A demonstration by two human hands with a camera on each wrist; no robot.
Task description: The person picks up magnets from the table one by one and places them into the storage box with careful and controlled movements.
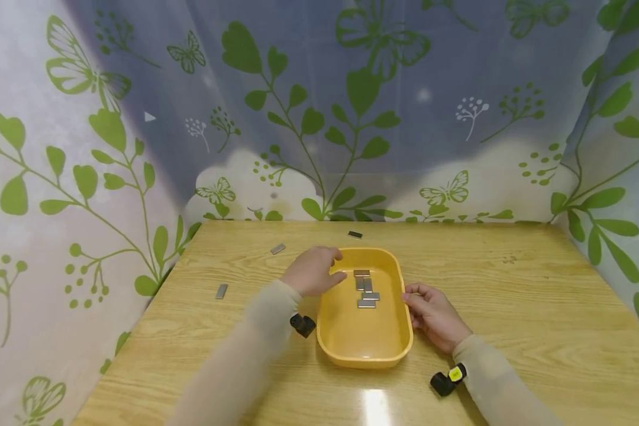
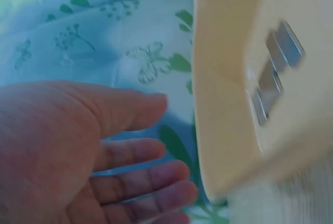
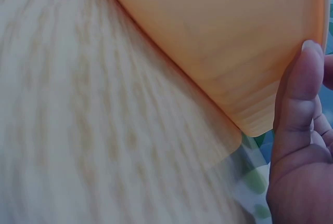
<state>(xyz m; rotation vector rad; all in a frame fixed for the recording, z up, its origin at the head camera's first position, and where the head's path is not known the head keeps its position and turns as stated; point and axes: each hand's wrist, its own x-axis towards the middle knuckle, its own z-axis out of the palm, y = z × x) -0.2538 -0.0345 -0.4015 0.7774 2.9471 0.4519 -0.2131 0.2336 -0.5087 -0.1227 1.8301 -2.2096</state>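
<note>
A yellow rectangular plastic tub stands on the table, with several small flat grey rectangular pieces lying together on its floor. My left hand is over the tub's far left rim, fingers extended and nothing between them. In the left wrist view its thumb and fingers point toward the tub's wall. On the other side, my right hand pinches the tub's right rim. The right wrist view shows that thumb against the outer wall.
Two more grey pieces lie left of the tub, one near the back and one farther left. A black piece sits behind the tub. Patterned curtains enclose the wood-grain table at the back and sides.
</note>
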